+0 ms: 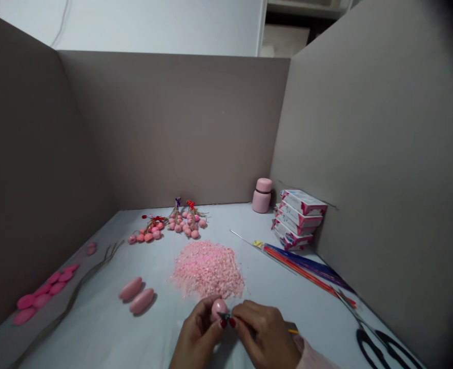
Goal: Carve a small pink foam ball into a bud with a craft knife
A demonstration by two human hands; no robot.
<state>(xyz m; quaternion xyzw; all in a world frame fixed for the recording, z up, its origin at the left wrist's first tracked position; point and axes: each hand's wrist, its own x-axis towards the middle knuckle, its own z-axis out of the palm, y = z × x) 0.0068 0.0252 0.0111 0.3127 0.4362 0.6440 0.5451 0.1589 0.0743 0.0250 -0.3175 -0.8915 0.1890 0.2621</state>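
1. Left hand (199, 332): fingers and thumb curled closed around a pink ball, with red nail varnish on the thumb.
2. Pink ball (219, 306): small and glossy, between the left fingertips, just in front of the heap.
3. Right hand (264, 325): fingers bent inward, gripping a knife; thumb tip beside the left thumb.
4. Knife (292, 329): dark, yellow-striped handle showing behind the right hand; dark blade against the ball's lower side, contact partly hidden.
5. Heap of pink shavings (209, 266): loose, mid-table.
6. Two pink ovals (142, 301): side by side, left of the hands.
7. Bright pink ovals (42, 301): a cluster, far left.
8. Brown strands (76, 292): long, lying between the two oval groups.
9. Pink ball bunches (188, 223): tied with red and purple ribbon, behind the heap.
10. Pink flask (262, 197): upright, near the back wall.
11. Boxes (299, 218): stacked, beside the right wall.
12. Scissors (370, 335): black-handled, right front, blades over the orange strips (303, 274).
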